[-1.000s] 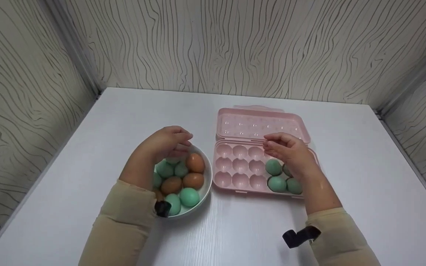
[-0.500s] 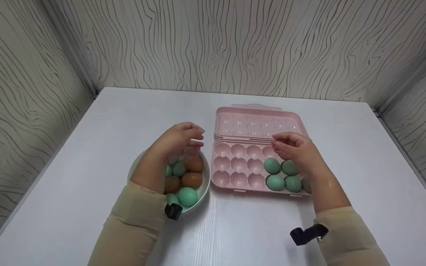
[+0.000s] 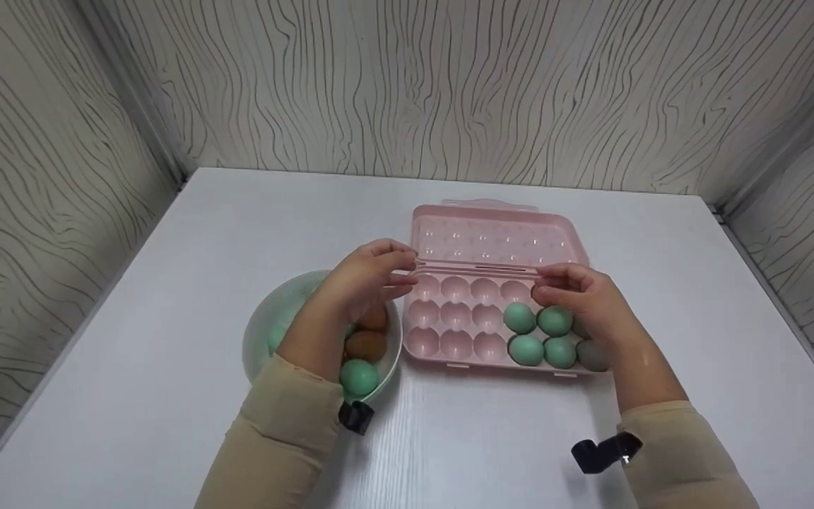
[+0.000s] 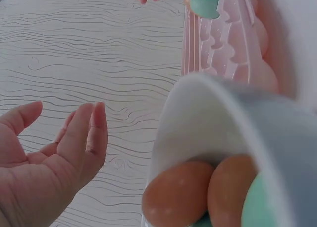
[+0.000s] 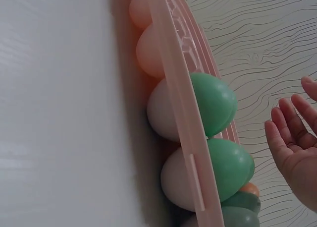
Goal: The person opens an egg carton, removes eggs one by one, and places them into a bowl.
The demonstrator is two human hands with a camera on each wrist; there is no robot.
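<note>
My left hand [image 3: 375, 279] hovers over the right rim of a white bowl [image 3: 266, 311], fingertips reaching toward the egg tray. In the left wrist view this hand [image 4: 59, 152] is empty, thumb and fingers apart. Brown eggs [image 4: 178, 195] and a green egg [image 3: 359, 377] lie in the bowl, partly hidden by my forearm. Above the right side of the pink egg tray [image 3: 442, 360] is my right hand [image 3: 580, 293]; the right wrist view shows its fingers [image 5: 287, 125] parted and empty. Beneath its fingertips a brown egg [image 3: 539, 294] sits in the back row. Several green eggs [image 3: 526, 350] fill cups in front.
The tray's hinged lid [image 3: 495, 233] lies folded back behind it. Vacant cups [image 3: 457, 312] take up the tray's left part. A white table [image 3: 449, 438] carries everything, with patterned panels [image 3: 407, 92] at the back and sides.
My left hand has moved right, from above the bowl to the tray's left edge. The right hand has shifted slightly right, and the brown egg in the back row now shows.
</note>
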